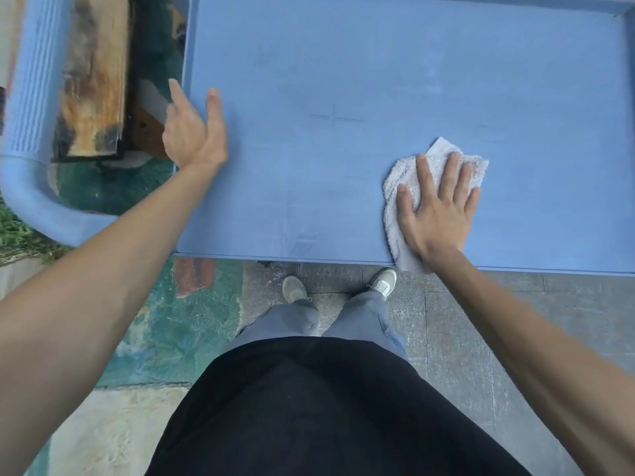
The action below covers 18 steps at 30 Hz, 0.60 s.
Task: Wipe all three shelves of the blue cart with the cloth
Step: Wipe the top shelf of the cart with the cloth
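Top shelf [395, 80] of the cart [343, 257]: flat, matte blue, rimmed by a low raised lip, with faint scuffs and a small cross mark near the middle. Lower shelves out of view from above.

Cloth [395, 187]: pale grey-white terry, crumpled, lying on the shelf near the front edge, right of centre. One corner poking out beyond the fingertips, another fold draped over the front lip by the wrist.

Right hand [436, 207]: palm down on the cloth, fingers [450, 176] straight and spread, pressing it flat against the shelf rather than gripping it. Cloth showing on the thumb side and past the fingertips, most of it under the palm.

Left hand [192, 132]: at the shelf's left edge, relaxed and unclenched, fingers loosely extended, holding nothing. Possibly resting against the rim, though contact hard to judge from this angle.

Left of the shelf: the curved blue handle [27, 108] with ribbed grip, and a weathered wooden plank [96, 80] below it. Underfoot: grey paving [515, 321], green-painted ground [171, 321], two shoes [383, 283] just under the front lip.
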### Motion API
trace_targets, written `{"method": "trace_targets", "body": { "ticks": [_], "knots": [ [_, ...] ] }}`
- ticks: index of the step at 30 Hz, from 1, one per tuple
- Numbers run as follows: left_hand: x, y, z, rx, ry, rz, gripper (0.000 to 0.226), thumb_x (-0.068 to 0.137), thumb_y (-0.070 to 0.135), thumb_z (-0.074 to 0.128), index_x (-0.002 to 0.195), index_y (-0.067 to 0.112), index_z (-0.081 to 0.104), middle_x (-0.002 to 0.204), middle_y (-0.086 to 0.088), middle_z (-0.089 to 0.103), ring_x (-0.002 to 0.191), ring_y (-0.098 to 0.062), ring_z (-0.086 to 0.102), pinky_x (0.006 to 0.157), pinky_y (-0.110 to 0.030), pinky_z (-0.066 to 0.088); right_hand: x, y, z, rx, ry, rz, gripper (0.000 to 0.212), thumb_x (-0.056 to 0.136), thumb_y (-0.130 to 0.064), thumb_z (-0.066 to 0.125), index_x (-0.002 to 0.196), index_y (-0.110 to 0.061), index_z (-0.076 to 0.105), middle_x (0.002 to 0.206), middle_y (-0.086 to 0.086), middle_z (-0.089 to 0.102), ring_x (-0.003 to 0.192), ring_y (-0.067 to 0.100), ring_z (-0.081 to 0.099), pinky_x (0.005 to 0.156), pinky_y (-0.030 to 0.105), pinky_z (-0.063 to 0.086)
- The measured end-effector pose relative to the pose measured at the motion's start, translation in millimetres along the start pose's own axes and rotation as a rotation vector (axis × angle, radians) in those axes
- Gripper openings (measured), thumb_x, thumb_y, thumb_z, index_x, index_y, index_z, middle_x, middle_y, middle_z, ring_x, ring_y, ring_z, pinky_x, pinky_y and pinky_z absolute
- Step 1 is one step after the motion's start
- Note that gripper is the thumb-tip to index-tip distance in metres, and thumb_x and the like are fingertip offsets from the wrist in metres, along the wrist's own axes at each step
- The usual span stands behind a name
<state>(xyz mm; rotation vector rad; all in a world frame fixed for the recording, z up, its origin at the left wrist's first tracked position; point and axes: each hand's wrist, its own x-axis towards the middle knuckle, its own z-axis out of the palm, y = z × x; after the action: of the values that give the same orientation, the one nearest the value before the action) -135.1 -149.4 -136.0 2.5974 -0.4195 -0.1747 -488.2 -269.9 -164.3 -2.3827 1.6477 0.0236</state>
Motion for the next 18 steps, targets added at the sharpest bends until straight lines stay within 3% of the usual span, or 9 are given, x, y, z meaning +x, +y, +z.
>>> {"method": "trace_targets", "body": {
  "ticks": [4, 6, 8, 11, 14, 18],
  "knots": [
    [0.3, 6.0, -7.8, -0.193, -0.049, -0.112, 0.073, 0.094, 0.065, 0.028, 0.150, 0.019, 0.039, 0.147, -0.007, 0.050, 0.136, -0.028, 0.042, 0.110, -0.038, 0.026, -9.9, -51.1, 12.3, 0.009, 0.006, -0.051, 0.068, 0.099, -0.065, 0.025, 0.163, -0.043, 0.017, 0.175, 0.008, -0.002, 0.161, 0.031, -0.005, 0.128, 0.054, -0.003],
    [2.1, 9.7, -15.7, -0.442, -0.088, -0.238, 0.074, 0.089, 0.072, 0.029, 0.144, 0.025, 0.048, 0.145, -0.001, 0.052, 0.135, -0.023, 0.043, 0.113, -0.037, 0.027, -14.7, -79.9, 18.7, 0.021, 0.005, -0.111, 0.067, 0.100, -0.064, 0.027, 0.163, -0.042, 0.019, 0.175, 0.009, 0.000, 0.161, 0.032, -0.004, 0.128, 0.055, -0.002],
    [6.1, 5.3, -25.9, -0.719, -0.187, -0.335, 0.081, 0.084, 0.076, 0.035, 0.145, 0.025, 0.046, 0.148, 0.000, 0.049, 0.137, -0.019, 0.042, 0.116, -0.039, 0.028, -19.4, -108.6, 24.4, 0.031, 0.000, -0.184, 0.066, 0.100, -0.062, 0.028, 0.163, -0.042, 0.021, 0.175, 0.011, 0.001, 0.161, 0.033, -0.003, 0.128, 0.056, -0.001],
    [11.0, -7.0, -40.6, -0.965, -0.419, -0.333, 0.081, 0.089, 0.074, 0.031, 0.151, 0.023, 0.036, 0.152, -0.001, 0.043, 0.134, -0.019, 0.048, 0.113, -0.044, 0.036, -27.9, -151.2, 32.6, 0.020, -0.022, -0.282, 0.066, 0.101, -0.061, 0.027, 0.164, -0.040, 0.021, 0.175, 0.012, 0.001, 0.161, 0.034, -0.003, 0.127, 0.056, -0.001],
    [11.2, -11.7, -42.9, -1.065, -0.518, -0.315, 0.078, 0.095, 0.069, 0.026, 0.153, 0.016, 0.031, 0.155, -0.004, 0.038, 0.128, -0.020, 0.054, 0.107, -0.044, 0.045, -37.5, -192.3, 39.9, 0.006, -0.058, -0.366, 0.066, 0.102, -0.058, 0.026, 0.165, -0.039, 0.018, 0.174, 0.014, -0.002, 0.161, 0.036, -0.005, 0.127, 0.057, -0.001],
    [16.5, -18.3, -45.2, -1.050, -0.577, -0.262, 0.074, 0.096, 0.068, 0.024, 0.155, 0.024, 0.026, 0.159, -0.002, 0.031, 0.132, -0.015, 0.048, 0.111, -0.043, 0.041, -47.4, -236.7, 47.9, -0.017, -0.088, -0.526, 0.066, 0.103, -0.058, 0.025, 0.165, -0.038, 0.017, 0.174, 0.014, -0.002, 0.161, 0.037, -0.005, 0.127, 0.059, 0.000]
  ]
}}
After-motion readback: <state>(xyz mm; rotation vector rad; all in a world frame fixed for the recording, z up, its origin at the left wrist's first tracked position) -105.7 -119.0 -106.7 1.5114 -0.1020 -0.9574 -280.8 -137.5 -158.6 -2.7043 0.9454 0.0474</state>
